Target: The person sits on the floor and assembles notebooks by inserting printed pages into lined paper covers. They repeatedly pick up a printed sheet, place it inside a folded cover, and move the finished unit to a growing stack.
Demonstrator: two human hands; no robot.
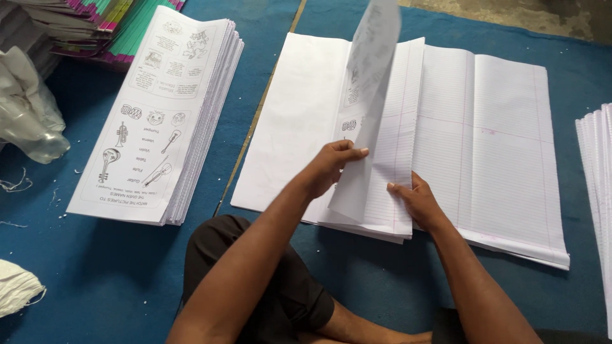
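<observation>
On blue mat | left hand pinches lifted sheet | right hand flat, open on ruled stack

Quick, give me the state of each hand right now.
Left hand: closed on the lifted sheet, pinching it partway up its edge.
Right hand: open, pressing flat on the ruled paper stack.
</observation>
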